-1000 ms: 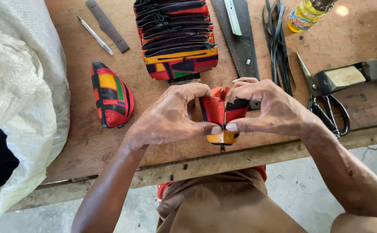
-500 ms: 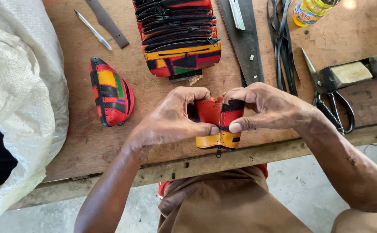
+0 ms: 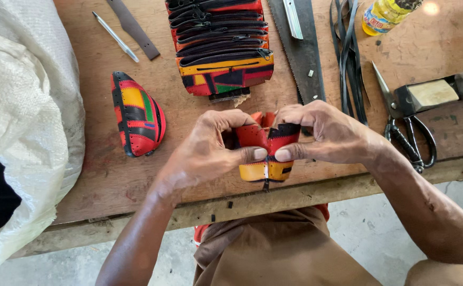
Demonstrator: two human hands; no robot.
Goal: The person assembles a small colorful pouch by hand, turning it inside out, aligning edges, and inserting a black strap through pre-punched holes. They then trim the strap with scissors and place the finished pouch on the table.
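Left hand (image 3: pixel 210 145) and right hand (image 3: pixel 329 135) pinch 1 small patchwork pouch (image 3: pixel 266 153) between them, thumbs meeting at its front, above the near edge of the wooden workbench (image 3: pixel 136 182).

Left to right: white sack (image 3: pixel 25 122), finished pouch (image 3: pixel 136 114), stacked zip pouches (image 3: pixel 221 45), saw (image 3: pixel 300 50), black straps (image 3: pixel 348 53), scissors (image 3: pixel 409 127).

Seen from above, the left hand (image 3: pixel 210 148) and right hand (image 3: pixel 327 132) pinched a small patchwork pouch (image 3: pixel 266 151) (red, black, orange) over a wooden workbench (image 3: pixel 136 180), a stack of zippered pouches (image 3: pixel 221 47) behind it.
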